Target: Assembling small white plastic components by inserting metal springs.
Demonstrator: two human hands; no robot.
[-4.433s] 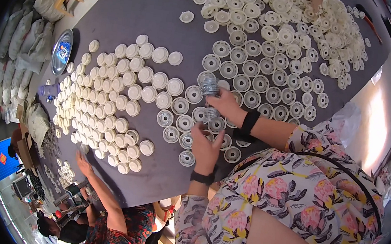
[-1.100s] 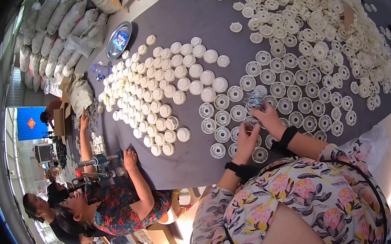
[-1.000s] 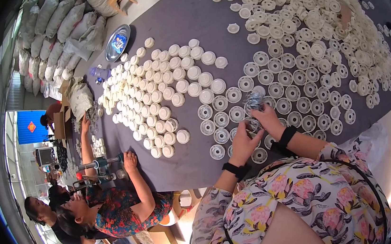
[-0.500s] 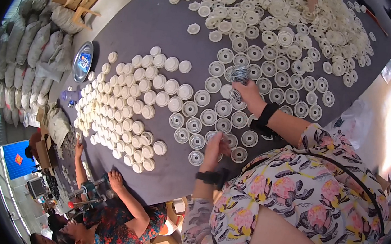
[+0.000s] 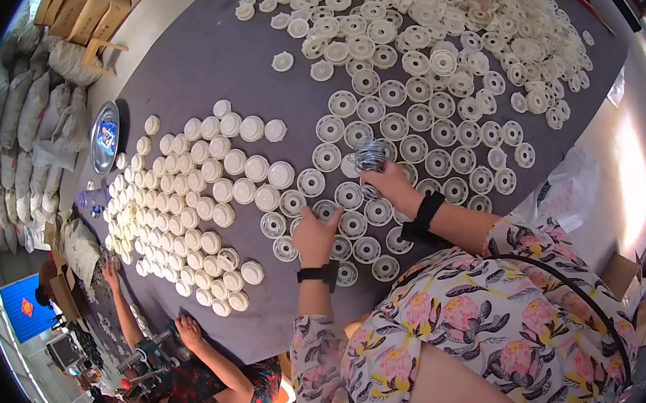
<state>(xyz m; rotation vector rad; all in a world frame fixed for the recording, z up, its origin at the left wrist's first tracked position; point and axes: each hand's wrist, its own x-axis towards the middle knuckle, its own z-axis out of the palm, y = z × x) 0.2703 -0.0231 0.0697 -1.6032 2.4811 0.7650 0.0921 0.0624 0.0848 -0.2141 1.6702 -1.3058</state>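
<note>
The right hand (image 5: 394,187) clasps bundled metal rings (image 5: 371,155), likely to keep them together, while the left hand (image 5: 314,238), thumb and fingers apart, is over near white discs (image 5: 285,249).

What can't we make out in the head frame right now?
All from the head view:
Rings in right hand: count; overlapping and blurred.
Left hand: whether it holds anything; its back hides the palm.
Disc pile: far end; cut off by top edge.
Blue item on tray: what it is; too small.
Co-worker: part of head; cut off by lower edge.
</note>
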